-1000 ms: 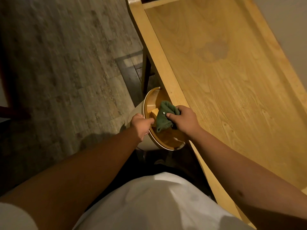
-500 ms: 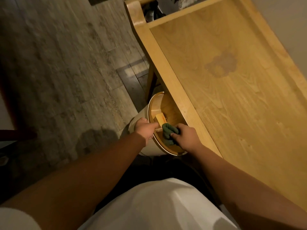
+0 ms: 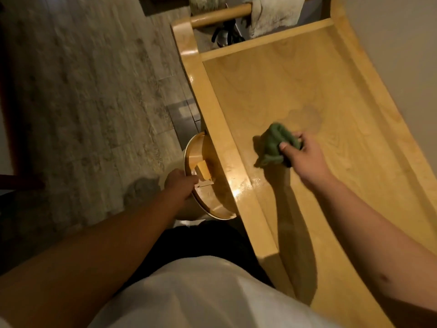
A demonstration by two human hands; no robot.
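The green cloth (image 3: pixel 274 145), bunched into a wad, lies over the middle of the wooden tabletop (image 3: pixel 354 197), at the far-left side of my right hand (image 3: pixel 305 157) and just near of a darker stain (image 3: pixel 305 119) in the wood; motion blur leaves it unclear whether the cloth touches the surface. My right hand grasps the cloth, thumb and fingers curled round it. My left hand (image 3: pixel 178 185), well to the left and off the table, is clenched on the rim of the round wooden lid (image 3: pixel 212 204) of a pale bin (image 3: pixel 189 213), which stands against the table's raised left edge. Grey stone-patterned floor (image 3: pixel 82 102) lies to the left; a wooden rail (image 3: pixel 220 15) draped with a towel (image 3: pixel 274 15) closes the far end; a plain wall (image 3: pixel 402 43) runs along the right.
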